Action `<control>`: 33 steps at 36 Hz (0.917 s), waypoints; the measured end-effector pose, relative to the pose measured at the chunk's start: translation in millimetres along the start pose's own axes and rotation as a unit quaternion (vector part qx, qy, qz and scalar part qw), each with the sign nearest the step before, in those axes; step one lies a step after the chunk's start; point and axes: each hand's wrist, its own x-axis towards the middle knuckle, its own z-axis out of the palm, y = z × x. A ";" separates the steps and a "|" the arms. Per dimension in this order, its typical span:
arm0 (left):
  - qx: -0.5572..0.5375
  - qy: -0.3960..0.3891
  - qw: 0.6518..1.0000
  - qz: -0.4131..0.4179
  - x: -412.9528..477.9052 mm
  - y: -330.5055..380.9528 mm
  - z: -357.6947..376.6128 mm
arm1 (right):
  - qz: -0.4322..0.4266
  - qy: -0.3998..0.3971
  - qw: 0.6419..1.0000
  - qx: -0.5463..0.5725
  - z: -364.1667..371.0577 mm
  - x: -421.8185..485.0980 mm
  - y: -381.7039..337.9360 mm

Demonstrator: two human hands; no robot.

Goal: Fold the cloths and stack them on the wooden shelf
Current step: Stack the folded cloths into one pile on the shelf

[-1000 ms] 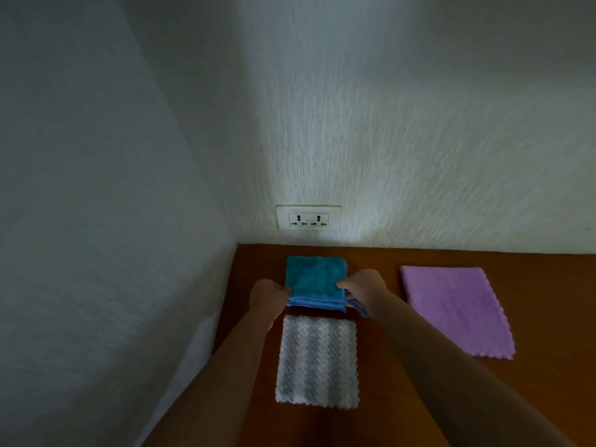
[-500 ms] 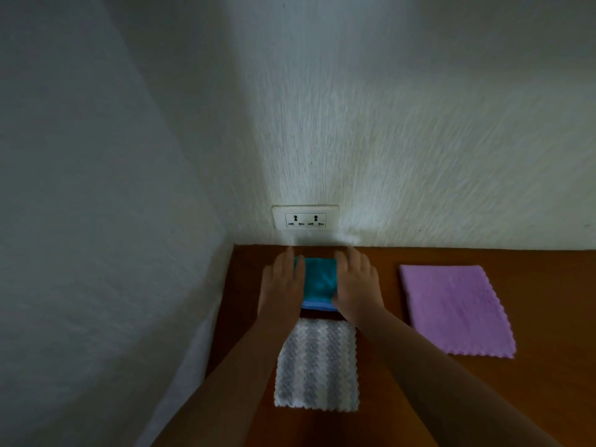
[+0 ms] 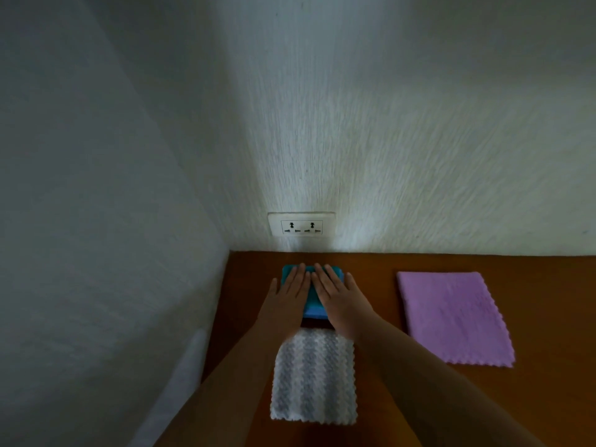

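the folded teal cloth sits at the back left of the wooden shelf, close to the wall and right under the double wall socket. it has a lighter blue layer showing along its near edge.

what could go wrong, imo: it's a thick little bundle, so once the pressure comes off the layers could spring up or slide apart, and then anything stacked on it would sit crooked. dragging the palms off sideways instead of lifting straight up could also pull the top layer out of line.

the left hand and right hand lie flat on top of it, side by side. the fingers are straight and close together, pointing at the wall. they're pressing down, not gripping anything.

a grey and white striped cloth lies just in front of the teal one with a thin strip of wood between them, looks folded but not stacked yet. a purple cloth lies well off to the right.
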 end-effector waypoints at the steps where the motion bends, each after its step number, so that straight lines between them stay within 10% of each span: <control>1: 0.001 0.001 1.000 -0.001 -0.7 -0.7 0.4 | 0.005 0.002 1.000 0.000 -0.3 -0.8 -1.0; 18: -0.103 0.073 0.982 -0.142 -33.3 -0.7 -8.0 | 0.116 0.035 0.988 0.092 -7.5 -25.5 10.6; 22: -0.279 0.148 0.921 -0.229 -56.1 6.0 -3.7 | 0.162 0.177 0.925 0.294 -4.1 -44.5 6.7; 26: -0.399 0.065 0.873 -0.273 -70.9 15.5 2.3 | 0.189 0.254 0.854 0.413 4.1 -62.0 -12.3; 33: -0.428 0.012 0.849 -0.311 -86.2 25.4 8.0 | 0.268 0.081 0.796 0.537 9.7 -72.8 -33.6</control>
